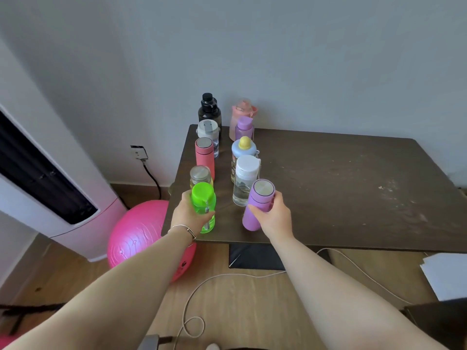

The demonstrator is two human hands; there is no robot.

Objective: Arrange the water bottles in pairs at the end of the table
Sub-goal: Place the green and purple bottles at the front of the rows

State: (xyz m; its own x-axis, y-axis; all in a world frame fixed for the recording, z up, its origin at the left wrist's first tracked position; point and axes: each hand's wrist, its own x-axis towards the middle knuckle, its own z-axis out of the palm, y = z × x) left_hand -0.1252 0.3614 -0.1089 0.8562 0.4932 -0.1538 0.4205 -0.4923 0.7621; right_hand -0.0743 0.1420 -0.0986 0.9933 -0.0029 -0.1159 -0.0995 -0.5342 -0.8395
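Two rows of water bottles stand along the left end of the dark brown table (pixel 341 188). My left hand (pixel 188 214) grips a bright green bottle (pixel 203 198) at the near end of the left row. My right hand (pixel 274 215) grips a purple flask (pixel 260 198) at the near end of the right row. Behind the green bottle stand a clear bottle with a metal lid (pixel 199 174), a red flask (pixel 204 154), a white-lidded bottle (pixel 207 128) and a black bottle (pixel 209 109). The right row holds a white-capped clear bottle (pixel 245 178), a pale blue bottle (pixel 243 149), a small purple bottle (pixel 244 127) and a pink bottle (pixel 242 109).
A pink exercise ball (pixel 137 238) lies on the wooden floor left of the table, beside a white tower appliance (pixel 63 188). A white cable (pixel 227 276) loops over the floor. White paper (pixel 447 276) lies at the right. The wall stands directly behind the table.
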